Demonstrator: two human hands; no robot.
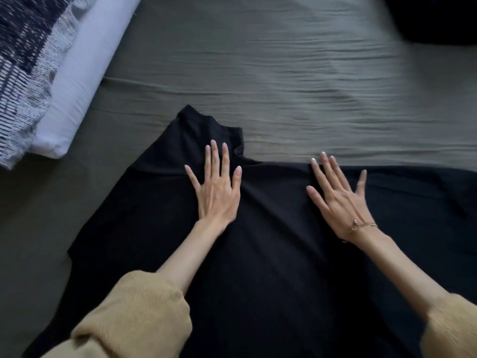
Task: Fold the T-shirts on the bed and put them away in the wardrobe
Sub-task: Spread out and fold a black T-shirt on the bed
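A black T-shirt (271, 254) lies spread on the grey-green bed sheet (309, 86), filling the lower half of the view. One sleeve (198, 130) points away from me at the upper left. My left hand (216, 187) presses flat on the shirt just below that sleeve, fingers straight and spread. Near the shirt's far edge, my right hand (338, 200) rests flat on the cloth with its fingers spread; a thin gold bracelet circles its wrist. Neither hand grips any fabric.
A white pillow (74, 86) and a dark blue patterned pillow or cover (23, 60) lie at the upper left. Another dark item (438, 19) sits at the top right corner. The sheet beyond the shirt is wrinkled.
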